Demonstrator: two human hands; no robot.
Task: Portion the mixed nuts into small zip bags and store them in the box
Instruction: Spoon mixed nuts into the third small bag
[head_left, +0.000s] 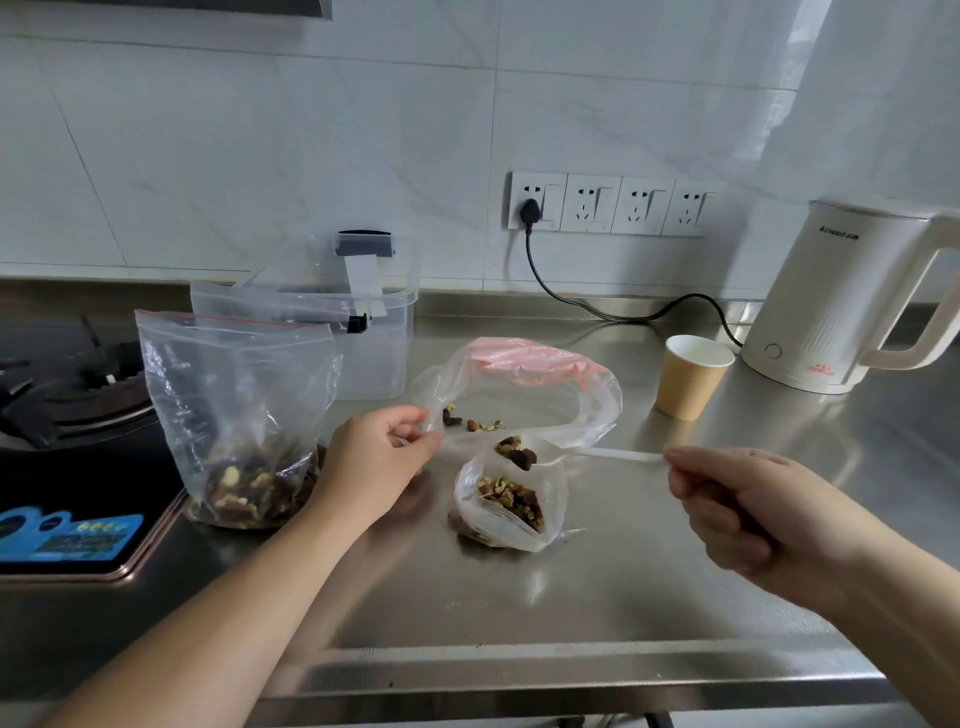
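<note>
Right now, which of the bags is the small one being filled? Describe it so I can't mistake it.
Start at the tall clear zip bag with the red seal line standing beside the stove. Move right along the steel counter, past the left hand. The small clear bag lies there, mouth open, packed with nuts, smallest of the bags.

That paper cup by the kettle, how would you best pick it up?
Wrap fingers round the paper cup's side wall from the front right. It stands upright with its mouth open, and the kettle crowds it behind, so that side is free.
</note>
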